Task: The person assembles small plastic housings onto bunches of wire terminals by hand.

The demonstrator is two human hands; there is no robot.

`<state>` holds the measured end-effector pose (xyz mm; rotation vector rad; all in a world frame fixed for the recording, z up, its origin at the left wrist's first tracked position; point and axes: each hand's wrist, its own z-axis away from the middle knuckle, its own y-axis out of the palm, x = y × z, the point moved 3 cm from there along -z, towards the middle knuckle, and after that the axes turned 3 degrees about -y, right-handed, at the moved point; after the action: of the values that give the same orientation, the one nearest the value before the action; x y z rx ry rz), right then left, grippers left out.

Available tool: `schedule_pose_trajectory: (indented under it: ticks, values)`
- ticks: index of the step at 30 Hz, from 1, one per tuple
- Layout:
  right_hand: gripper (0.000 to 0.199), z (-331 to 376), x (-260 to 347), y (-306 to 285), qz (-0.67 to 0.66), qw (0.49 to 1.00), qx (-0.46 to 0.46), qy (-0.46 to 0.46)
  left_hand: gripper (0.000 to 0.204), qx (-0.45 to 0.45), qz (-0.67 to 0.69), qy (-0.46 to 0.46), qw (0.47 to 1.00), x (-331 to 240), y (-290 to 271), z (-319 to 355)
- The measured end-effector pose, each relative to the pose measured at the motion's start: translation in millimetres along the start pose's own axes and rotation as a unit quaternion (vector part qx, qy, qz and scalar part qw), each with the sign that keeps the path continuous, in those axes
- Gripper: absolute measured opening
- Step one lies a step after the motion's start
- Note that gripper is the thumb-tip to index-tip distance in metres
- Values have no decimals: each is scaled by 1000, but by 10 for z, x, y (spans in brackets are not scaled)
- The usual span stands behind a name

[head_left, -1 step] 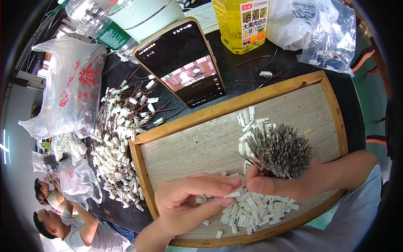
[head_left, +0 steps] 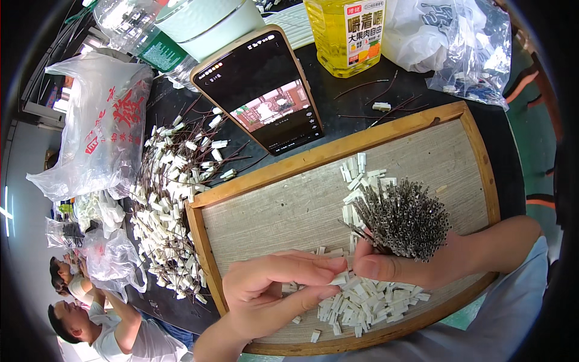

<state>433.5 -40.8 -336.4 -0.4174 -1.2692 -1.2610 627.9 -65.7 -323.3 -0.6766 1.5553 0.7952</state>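
Nothing much had moved since the earlier frame; both hands sat in the same spot over the wooden tray point(head_left: 482, 163)'s near edge; a phone point(head_left: 259, 90) leaned past its far edge, with an oil bottle point(head_left: 344, 33) and plastic bags point(head_left: 99, 130) around; finished wired connectors point(head_left: 172, 205) were heaped off the tray's left edge; loose white connector housings point(head_left: 362, 301) lay in the tray; the left hand point(head_left: 271, 292) pinched one white housing point(head_left: 339, 279) shut between thumb and fingers, touching the right hand point(head_left: 416, 265), which gripped a bundle of wire terminals point(head_left: 401, 220).
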Motion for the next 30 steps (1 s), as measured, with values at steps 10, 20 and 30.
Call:
schedule_pose_trajectory:
  ticks: [10,20,30]
  values:
    - [12,-6,62,42,58,998,13,-4,18,-35,-112,68,991,-140,-78,-6]
    - [15,-2,6,33,-68,997,2,-33,24,-408,-616,39,672,-446,-1633,178]
    - [17,11,-7,4,-56,998,19,2,30,44,-565,-35,823,-194,80,-44]
